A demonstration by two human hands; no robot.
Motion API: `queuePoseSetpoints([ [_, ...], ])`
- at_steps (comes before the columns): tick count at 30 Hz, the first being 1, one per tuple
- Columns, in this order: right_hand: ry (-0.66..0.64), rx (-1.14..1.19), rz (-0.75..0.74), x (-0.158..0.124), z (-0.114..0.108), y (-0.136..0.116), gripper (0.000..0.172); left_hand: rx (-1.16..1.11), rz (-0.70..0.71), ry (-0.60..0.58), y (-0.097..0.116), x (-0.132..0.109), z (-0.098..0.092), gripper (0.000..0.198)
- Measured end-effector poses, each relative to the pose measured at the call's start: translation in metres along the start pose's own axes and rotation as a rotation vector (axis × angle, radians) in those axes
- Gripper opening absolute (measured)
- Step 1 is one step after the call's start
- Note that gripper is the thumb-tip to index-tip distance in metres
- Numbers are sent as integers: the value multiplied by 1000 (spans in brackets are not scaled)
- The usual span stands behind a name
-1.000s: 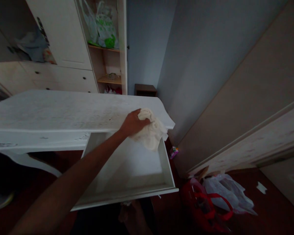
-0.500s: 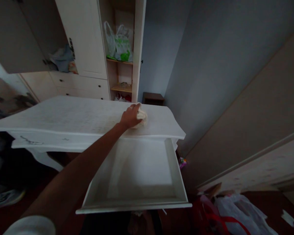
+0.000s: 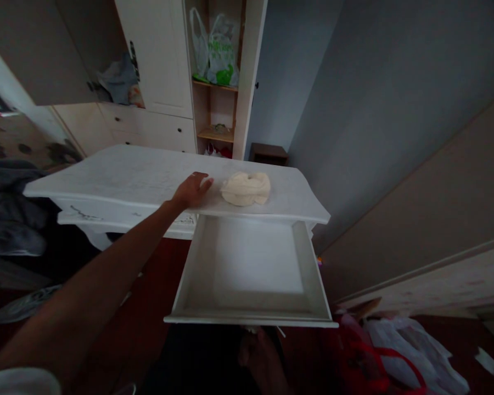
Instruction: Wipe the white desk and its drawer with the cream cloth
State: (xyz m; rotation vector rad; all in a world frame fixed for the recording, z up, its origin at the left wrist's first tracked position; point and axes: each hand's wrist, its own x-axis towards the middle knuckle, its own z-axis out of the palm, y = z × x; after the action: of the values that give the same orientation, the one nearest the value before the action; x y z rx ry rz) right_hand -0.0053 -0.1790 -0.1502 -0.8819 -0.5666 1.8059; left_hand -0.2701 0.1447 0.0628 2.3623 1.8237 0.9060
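Note:
A crumpled cream cloth (image 3: 246,190) lies on the white desk top (image 3: 148,170), behind the pulled-out drawer (image 3: 253,258). Just left of the cloth, my left hand (image 3: 192,190) rests on the desk with its thumb apart from the fingers, holding nothing. A ring shows on one finger. The drawer's bare white floor is visible between its low walls. Below the drawer front, in shadow, my right hand (image 3: 261,354) has its fingers curled at the pale drawer handle (image 3: 252,329); their grip is partly hidden.
A white wardrobe (image 3: 160,66) with plastic bags (image 3: 220,57) on a shelf stands behind the desk. A grey wall (image 3: 354,109) runs along the right. Red and white bags (image 3: 415,351) lie on the floor at lower right; dark grey fabric (image 3: 12,203) is at left.
My left hand has let go of the cloth and moved left, leaving it on the desk top. The camera view has shifted, and more of my right hand shows under the drawer.

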Motion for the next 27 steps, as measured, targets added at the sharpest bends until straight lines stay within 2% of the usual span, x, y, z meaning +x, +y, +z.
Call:
queuePoseSetpoints([
  [3,41,-165,-85,-9,6,-11,56,91,-111,-44,-28,-19,-5,52],
  [5,90,-271,-129,-11,8,-14,56,131,-156,-41,-36,-27,-7,48],
  [9,137,-401,-147,-12,8,-15,57,178,-209,-48,-31,-31,-7,46],
  [13,159,-426,-165,-11,10,-16,57,194,-238,-33,-25,-30,-5,45],
  [19,207,-345,-207,-11,22,-18,57,206,-241,-28,-26,-31,-2,47],
  [27,274,-232,-238,-16,41,-37,50,204,-253,-37,-20,-33,-5,47],
])
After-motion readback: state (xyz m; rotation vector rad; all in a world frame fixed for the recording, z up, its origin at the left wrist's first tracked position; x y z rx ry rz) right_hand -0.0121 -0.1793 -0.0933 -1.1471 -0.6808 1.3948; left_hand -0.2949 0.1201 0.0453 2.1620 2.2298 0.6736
